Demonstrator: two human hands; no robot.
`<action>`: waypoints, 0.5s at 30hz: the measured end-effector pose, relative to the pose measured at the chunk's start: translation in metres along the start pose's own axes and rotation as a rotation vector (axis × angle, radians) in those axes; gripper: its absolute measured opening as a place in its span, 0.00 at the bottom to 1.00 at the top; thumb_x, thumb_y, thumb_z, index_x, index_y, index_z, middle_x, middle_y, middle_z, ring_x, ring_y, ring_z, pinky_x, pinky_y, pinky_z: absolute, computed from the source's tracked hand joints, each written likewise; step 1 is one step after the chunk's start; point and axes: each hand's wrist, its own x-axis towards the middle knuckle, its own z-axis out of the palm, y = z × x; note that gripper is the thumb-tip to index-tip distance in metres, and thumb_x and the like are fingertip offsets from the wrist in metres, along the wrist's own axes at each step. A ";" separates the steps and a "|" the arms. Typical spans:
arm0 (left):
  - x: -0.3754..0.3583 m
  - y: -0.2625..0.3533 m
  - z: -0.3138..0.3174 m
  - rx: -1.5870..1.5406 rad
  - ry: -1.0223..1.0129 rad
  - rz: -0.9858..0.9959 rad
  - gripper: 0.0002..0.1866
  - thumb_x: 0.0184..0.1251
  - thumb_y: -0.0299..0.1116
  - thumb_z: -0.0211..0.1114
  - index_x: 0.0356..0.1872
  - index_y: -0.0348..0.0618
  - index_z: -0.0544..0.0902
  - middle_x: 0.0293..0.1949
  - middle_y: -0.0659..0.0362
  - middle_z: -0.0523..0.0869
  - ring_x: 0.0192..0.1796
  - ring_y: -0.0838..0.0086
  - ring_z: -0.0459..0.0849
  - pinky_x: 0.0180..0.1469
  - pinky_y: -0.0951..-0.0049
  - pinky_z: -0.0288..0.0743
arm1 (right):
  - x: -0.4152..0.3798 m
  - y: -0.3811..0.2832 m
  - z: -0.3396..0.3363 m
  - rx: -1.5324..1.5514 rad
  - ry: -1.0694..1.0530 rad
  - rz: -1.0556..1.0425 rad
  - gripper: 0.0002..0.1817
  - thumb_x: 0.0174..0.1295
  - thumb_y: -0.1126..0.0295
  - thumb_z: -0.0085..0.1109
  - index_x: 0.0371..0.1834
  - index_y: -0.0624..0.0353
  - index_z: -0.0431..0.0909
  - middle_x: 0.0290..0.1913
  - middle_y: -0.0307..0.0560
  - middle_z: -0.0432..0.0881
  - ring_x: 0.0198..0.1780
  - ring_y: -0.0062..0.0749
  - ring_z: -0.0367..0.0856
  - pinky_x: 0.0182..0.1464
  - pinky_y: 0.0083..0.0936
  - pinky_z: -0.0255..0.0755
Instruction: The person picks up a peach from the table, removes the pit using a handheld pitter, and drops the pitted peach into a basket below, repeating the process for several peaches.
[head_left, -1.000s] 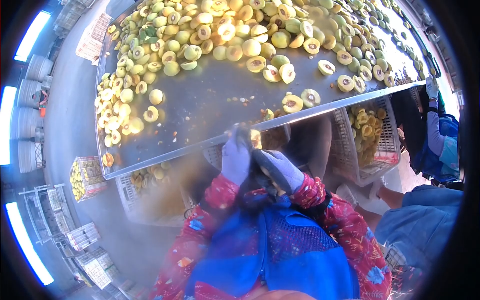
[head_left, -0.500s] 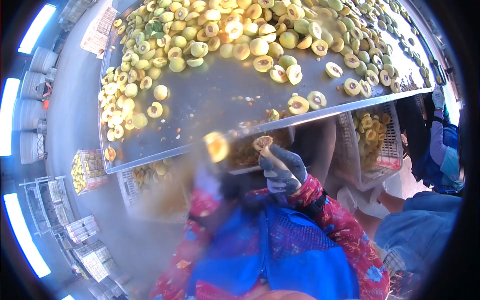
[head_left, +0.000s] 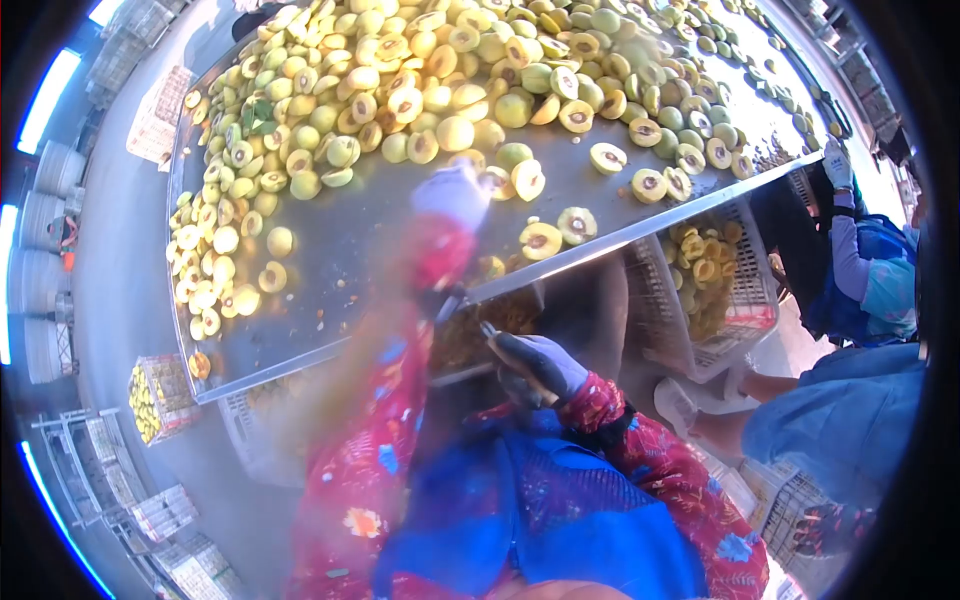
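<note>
My left hand, in a pale glove and blurred by motion, is stretched out over the metal table. It hovers at a fruit half on the near fringe of a big heap of yellow-green fruit, whole and halved. Whether it holds anything is lost in the blur. My right hand, in a dark blue glove, stays low by my chest below the table's edge. It is closed on a small knife that points up and left.
A white crate of fruit halves hangs under the table's right end. A bin of brownish pits sits below the edge in front of me. A co-worker's gloved hand rests at the far right. More crates stand on the floor, left.
My left hand has swung from beside my right hand up and out onto the table. The right hand dropped slightly, and the fruit piece it held half a second ago is gone.
</note>
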 end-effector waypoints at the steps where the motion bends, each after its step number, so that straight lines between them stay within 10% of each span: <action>1: 0.015 0.009 0.018 0.039 0.036 0.052 0.24 0.64 0.53 0.60 0.52 0.45 0.77 0.54 0.48 0.83 0.58 0.56 0.81 0.57 0.57 0.74 | -0.005 -0.002 0.000 0.009 0.034 -0.005 0.21 0.72 0.48 0.47 0.43 0.57 0.74 0.16 0.39 0.70 0.13 0.19 0.65 0.15 0.16 0.57; 7: 0.011 -0.013 0.035 -0.390 -0.211 0.083 0.29 0.57 0.44 0.70 0.56 0.43 0.71 0.50 0.48 0.81 0.51 0.59 0.83 0.55 0.62 0.76 | -0.016 -0.015 -0.007 -0.156 0.274 -0.155 0.20 0.73 0.54 0.49 0.47 0.62 0.73 0.27 0.44 0.77 0.25 0.27 0.75 0.28 0.23 0.70; 11: -0.038 -0.050 0.045 -1.144 -0.366 -0.046 0.23 0.64 0.41 0.66 0.55 0.41 0.73 0.47 0.55 0.82 0.51 0.70 0.83 0.54 0.70 0.76 | -0.005 -0.021 -0.006 -0.770 0.383 -0.672 0.15 0.72 0.65 0.49 0.51 0.67 0.71 0.28 0.51 0.79 0.33 0.44 0.83 0.39 0.32 0.77; 13: -0.081 -0.045 0.008 -1.391 -0.541 -0.051 0.18 0.70 0.38 0.60 0.55 0.40 0.75 0.46 0.57 0.82 0.51 0.74 0.81 0.55 0.73 0.75 | -0.006 -0.034 0.020 -0.764 0.457 -0.605 0.14 0.73 0.64 0.49 0.49 0.66 0.73 0.24 0.46 0.77 0.27 0.33 0.79 0.33 0.29 0.73; 15: -0.100 -0.067 0.031 -1.188 -0.290 0.258 0.16 0.75 0.39 0.54 0.55 0.40 0.75 0.47 0.57 0.82 0.51 0.73 0.81 0.56 0.73 0.75 | 0.000 -0.031 0.029 -0.805 0.490 -0.588 0.11 0.72 0.66 0.49 0.47 0.65 0.73 0.23 0.52 0.78 0.25 0.38 0.80 0.30 0.33 0.72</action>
